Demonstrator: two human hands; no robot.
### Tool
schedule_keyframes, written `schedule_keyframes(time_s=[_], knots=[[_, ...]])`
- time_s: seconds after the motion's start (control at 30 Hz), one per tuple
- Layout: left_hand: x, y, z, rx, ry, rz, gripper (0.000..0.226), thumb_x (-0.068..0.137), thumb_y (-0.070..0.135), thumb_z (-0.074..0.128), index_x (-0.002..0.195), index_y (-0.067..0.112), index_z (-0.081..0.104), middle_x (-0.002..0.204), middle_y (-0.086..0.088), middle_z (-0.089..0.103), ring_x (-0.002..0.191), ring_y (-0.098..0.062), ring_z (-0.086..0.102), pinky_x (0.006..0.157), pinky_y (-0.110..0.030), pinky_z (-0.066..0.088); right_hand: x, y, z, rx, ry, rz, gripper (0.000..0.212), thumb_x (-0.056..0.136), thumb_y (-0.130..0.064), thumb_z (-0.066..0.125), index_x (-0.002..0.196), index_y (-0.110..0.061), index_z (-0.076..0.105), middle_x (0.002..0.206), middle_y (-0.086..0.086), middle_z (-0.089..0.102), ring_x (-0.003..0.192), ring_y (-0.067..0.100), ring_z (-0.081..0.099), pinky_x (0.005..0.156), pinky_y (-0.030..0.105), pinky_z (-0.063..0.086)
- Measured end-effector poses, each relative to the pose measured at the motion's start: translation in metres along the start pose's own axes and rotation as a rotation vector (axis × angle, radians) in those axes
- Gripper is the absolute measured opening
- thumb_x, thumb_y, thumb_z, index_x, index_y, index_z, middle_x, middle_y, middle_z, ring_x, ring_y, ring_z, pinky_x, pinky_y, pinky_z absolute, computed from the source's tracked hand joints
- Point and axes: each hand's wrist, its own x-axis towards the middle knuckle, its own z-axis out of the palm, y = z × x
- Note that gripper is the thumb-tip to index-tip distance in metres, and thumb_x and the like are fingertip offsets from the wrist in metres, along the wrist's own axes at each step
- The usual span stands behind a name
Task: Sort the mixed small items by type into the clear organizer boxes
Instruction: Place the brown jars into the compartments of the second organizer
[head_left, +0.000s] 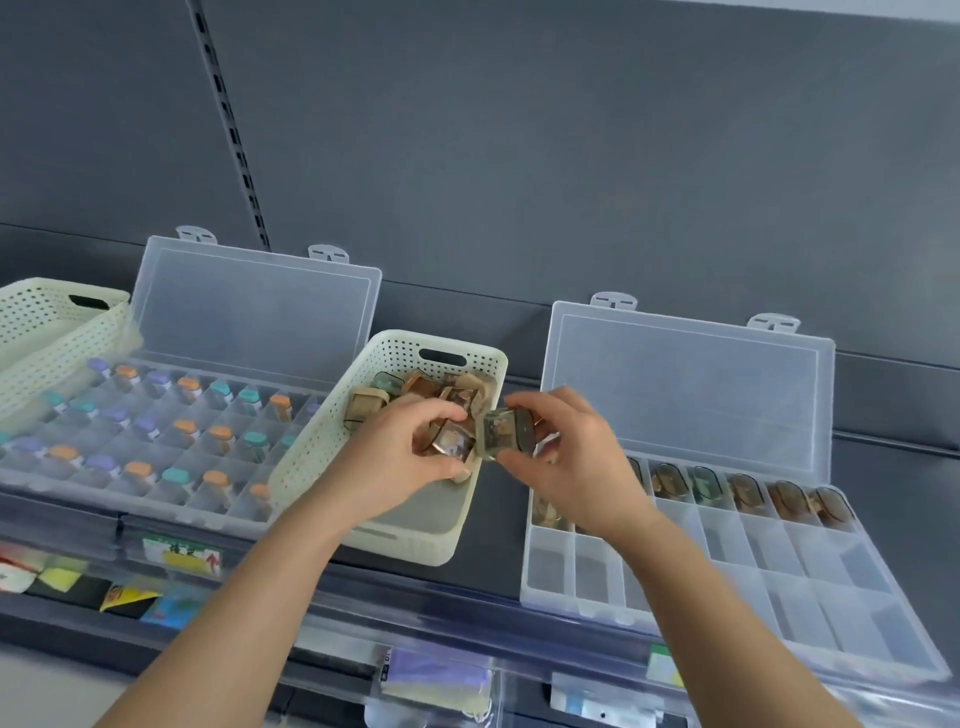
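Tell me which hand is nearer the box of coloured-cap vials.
Left. The left hand pinches a packet over the basket right beside the vial box; the right hand holds another packet farther right, at the second box's left end.

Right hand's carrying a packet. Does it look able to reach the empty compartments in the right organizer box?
Probably yes. The right organizer box has its lid tipped back, its near rows lie uncovered, and the right hand, gripping the packet, hovers by its far-left corner.
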Motion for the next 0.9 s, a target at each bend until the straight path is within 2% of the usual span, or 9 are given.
schedule_keyframes(time_s=[0.1, 0.2, 0.3, 0.4, 0.47, 0.63, 0.7, 0.83, 0.9], knots=[[-0.005, 0.023, 0.016, 0.032, -0.069, 0.064, 0.051, 0.084, 0.017, 0.069, 0.127, 0.041, 0.054, 0.122, 0.023, 0.049, 0.107, -0.004, 0.055, 0.098, -0.035, 0.046, -0.022, 0.011, -0.021, -0.024, 0.047, 0.041, 0.047, 0.077, -0.022, 0.075, 0.121, -0.021, 0.06, 0.105, -0.008, 0.052, 0.087, 0.008, 0.056, 0.079, 0.021, 0.054], [-0.013, 0.046, 0.034, 0.21, -0.076, 0.13, 0.053, 0.088, 0.023, 0.065, 0.136, 0.036, 0.046, 0.128, 0.023, 0.043, 0.098, -0.002, 0.049, 0.089, -0.024, 0.042, -0.044, 0.021, -0.038, -0.062, 0.044, 0.094, 0.051, 0.075, -0.026, 0.077, 0.119, -0.023, 0.052, 0.102, -0.009, 0.056, 0.084, 0.007, 0.056, 0.077, 0.022, 0.054], [-0.022, 0.06, 0.053, 0.269, -0.084, 0.152, 0.048, 0.085, 0.028, 0.069, 0.128, 0.03, 0.05, 0.121, 0.021, 0.047, 0.099, -0.003, 0.048, 0.082, -0.021, 0.039, -0.063, 0.029, -0.048, -0.132, 0.005, 0.12, 0.045, 0.072, -0.031, 0.078, 0.108, -0.024, 0.052, 0.098, -0.009, 0.058, 0.079, 0.009, 0.055, 0.072, 0.023, 0.053], [-0.03, 0.065, 0.069, 0.321, -0.129, 0.16, 0.047, 0.083, 0.03, 0.071, 0.126, 0.028, 0.053, 0.117, 0.018, 0.051, 0.092, -0.003, 0.048, 0.078, -0.019, 0.038, -0.079, 0.034, -0.052, -0.161, -0.038, 0.093, 0.042, 0.073, -0.033, 0.078, 0.109, -0.024, 0.058, 0.097, -0.013, 0.057, 0.076, 0.003, 0.053, 0.07, 0.015, 0.047], [-0.034, 0.065, 0.078, 0.365, -0.145, 0.156, 0.05, 0.084, 0.031, 0.069, 0.13, 0.027, 0.051, 0.119, 0.017, 0.05, 0.089, -0.002, 0.044, 0.077, -0.018, 0.035, -0.087, 0.037, -0.052, -0.188, -0.062, 0.085, 0.043, 0.074, -0.035, 0.077, 0.111, -0.026, 0.059, 0.098, -0.013, 0.054, 0.079, 0.005, 0.054, 0.073, 0.019, 0.049], [-0.037, 0.065, 0.091, 0.465, -0.181, 0.137, 0.055, 0.086, 0.033, 0.068, 0.136, 0.022, 0.047, 0.13, 0.011, 0.049, 0.114, -0.008, 0.049, 0.092, -0.021, 0.038, -0.097, 0.04, -0.042, -0.279, -0.137, 0.102, 0.046, 0.078, -0.036, 0.072, 0.12, -0.026, 0.056, 0.109, -0.005, 0.057, 0.093, 0.014, 0.056, 0.08, 0.029, 0.05], [-0.035, 0.065, 0.094, 0.486, -0.21, 0.123, 0.056, 0.085, 0.032, 0.069, 0.136, 0.021, 0.047, 0.13, 0.009, 0.049, 0.117, -0.01, 0.049, 0.093, -0.023, 0.038, -0.098, 0.042, -0.037, -0.316, -0.174, 0.106, 0.046, 0.079, -0.037, 0.071, 0.12, -0.025, 0.054, 0.108, -0.004, 0.057, 0.095, 0.016, 0.057, 0.079, 0.029, 0.05], [-0.032, 0.063, 0.097, 0.486, -0.266, 0.105, 0.055, 0.083, 0.034, 0.071, 0.132, 0.02, 0.051, 0.114, 0.009, 0.047, 0.097, -0.008, 0.047, 0.08, -0.02, 0.037, -0.095, 0.044, -0.03, -0.35, -0.22, 0.11, 0.047, 0.081, -0.039, 0.07, 0.121, -0.022, 0.055, 0.112, -0.002, 0.058, 0.1, 0.018, 0.056, 0.08, 0.027, 0.047], [-0.03, 0.061, 0.096, 0.488, -0.291, 0.098, 0.055, 0.082, 0.036, 0.071, 0.132, 0.02, 0.052, 0.108, 0.01, 0.045, 0.093, -0.007, 0.044, 0.077, -0.021, 0.036, -0.094, 0.045, -0.03, -0.343, -0.26, 0.112, 0.047, 0.081, -0.04, 0.07, 0.122, -0.021, 0.056, 0.115, -0.002, 0.057, 0.103, 0.018, 0.055, 0.083, 0.026, 0.045]])
